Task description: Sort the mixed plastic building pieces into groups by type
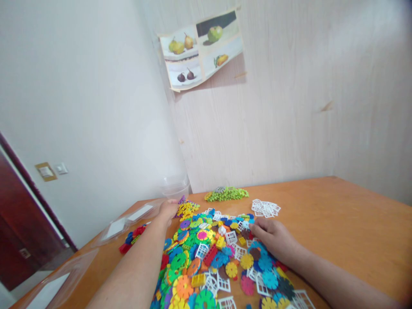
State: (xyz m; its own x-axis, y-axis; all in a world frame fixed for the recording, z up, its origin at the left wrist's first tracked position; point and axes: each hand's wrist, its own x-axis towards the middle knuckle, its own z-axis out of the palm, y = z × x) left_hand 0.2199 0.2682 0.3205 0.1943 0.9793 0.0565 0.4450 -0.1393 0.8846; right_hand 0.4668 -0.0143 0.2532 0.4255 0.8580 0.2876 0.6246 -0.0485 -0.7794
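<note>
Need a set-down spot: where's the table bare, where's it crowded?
Widest: right side of the table, bordered by white grids and right forearm. Smaller: between green pile, grids and mixed pile; also between left forearm, brick pile and near bag. Crowded: the mixed pile between the forearms.

Bright, soft light; faint shadow below poster (203, 50); slight blur.

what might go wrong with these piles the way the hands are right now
The left hand is right beside the yellow pieces, which lie close to the mixed heap; a nudge might blend them. The left forearm passes close by the red and blue bricks and might scatter them. The right hand is near the white lattice pile, so a careless sweep could knock it apart.
</note>
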